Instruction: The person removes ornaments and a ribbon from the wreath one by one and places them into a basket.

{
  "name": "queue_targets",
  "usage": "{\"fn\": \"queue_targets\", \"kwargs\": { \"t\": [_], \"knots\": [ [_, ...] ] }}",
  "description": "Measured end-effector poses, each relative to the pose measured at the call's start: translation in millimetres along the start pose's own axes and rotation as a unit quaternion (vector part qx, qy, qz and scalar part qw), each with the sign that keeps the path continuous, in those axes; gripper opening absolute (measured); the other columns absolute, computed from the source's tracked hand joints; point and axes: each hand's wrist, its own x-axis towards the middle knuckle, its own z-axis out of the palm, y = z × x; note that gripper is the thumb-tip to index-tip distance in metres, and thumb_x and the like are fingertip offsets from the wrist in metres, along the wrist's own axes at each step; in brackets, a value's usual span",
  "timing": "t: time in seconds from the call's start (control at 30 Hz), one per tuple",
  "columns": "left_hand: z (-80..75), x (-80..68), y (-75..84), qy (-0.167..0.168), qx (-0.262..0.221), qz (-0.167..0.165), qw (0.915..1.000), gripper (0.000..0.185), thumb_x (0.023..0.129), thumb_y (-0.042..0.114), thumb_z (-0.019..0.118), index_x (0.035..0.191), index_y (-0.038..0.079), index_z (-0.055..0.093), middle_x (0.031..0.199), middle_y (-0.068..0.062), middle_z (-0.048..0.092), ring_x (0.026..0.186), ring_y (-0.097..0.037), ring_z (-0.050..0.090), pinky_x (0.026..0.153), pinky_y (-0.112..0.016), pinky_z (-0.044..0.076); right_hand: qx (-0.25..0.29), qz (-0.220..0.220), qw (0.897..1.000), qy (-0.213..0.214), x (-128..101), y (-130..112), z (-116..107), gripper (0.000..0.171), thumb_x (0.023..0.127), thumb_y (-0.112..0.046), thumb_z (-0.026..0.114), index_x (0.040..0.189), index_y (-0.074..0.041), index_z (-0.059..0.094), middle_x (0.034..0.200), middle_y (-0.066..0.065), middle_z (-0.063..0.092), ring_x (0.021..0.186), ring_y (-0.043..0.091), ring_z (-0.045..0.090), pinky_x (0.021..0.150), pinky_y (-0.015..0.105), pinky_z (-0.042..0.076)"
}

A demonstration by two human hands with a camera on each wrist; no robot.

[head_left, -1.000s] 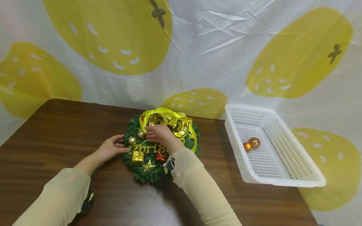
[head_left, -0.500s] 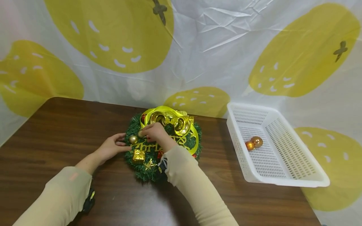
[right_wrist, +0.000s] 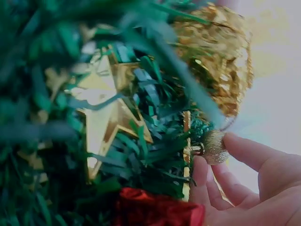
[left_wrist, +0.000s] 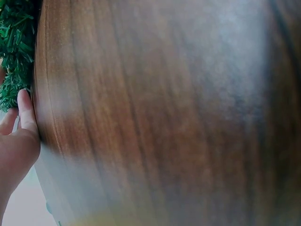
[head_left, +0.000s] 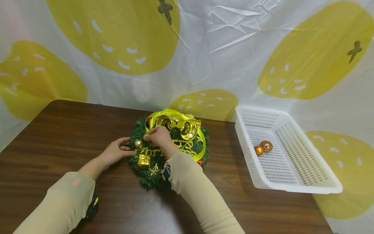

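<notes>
Fingers and thumb of the right hand pinch a small gold ball at the left part of a green wreath. The ball's cap points toward the wreath's strands; whether it is fastened there, I cannot tell. The left hand touches the wreath's left edge, its thumb and fingers fairly straight and a little apart.

The wreath lies on a brown wooden table. A second gold ball sits in it between the two hands, with a gold gift box just below and a gold star near that. A red gift box shows close to the star in the right wrist view. Gold letters run across the middle, partly covered by the right arm. Two shiny gold bells lie near the top, looped by a yellow ribbon.

Well to the right, a white plastic basket holds a copper ball and an orange ball, side by side.
</notes>
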Motion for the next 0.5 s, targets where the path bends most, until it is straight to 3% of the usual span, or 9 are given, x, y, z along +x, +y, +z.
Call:
{"fn": "queue_targets", "kwargs": {
  "t": [0.2,0.5],
  "knots": [
    [0.5,0.6,1.5,0.003,-0.007,0.001,1.0,0.08,0.088,0.023,0.064,0.146,-0.007,0.018,0.143,-0.032,0.029,0.124,-0.043,0.042,0.099,-0.049,0.043,0.126,0.016,0.991,-0.033,-1.1,2.1,-9.7,0.029,0.082,-0.013,0.072,0.107,0.0,0.068,0.108,0.015,0.067,0.091,0.027,0.067,0.073,0.032,0.058],
    [1.6,-0.6,3.4,0.013,0.002,0.003,0.9999,0.08,0.087,0.021,0.065,0.145,-0.009,0.019,0.142,-0.033,0.031,0.123,-0.043,0.043,0.099,-0.049,0.042,0.188,0.031,0.979,-0.075,-3.0,3.4,-20.0,0.029,0.083,-0.01,0.069,0.109,0.001,0.067,0.109,0.018,0.066,0.095,0.03,0.067,0.08,0.035,0.057]
  ]
}}
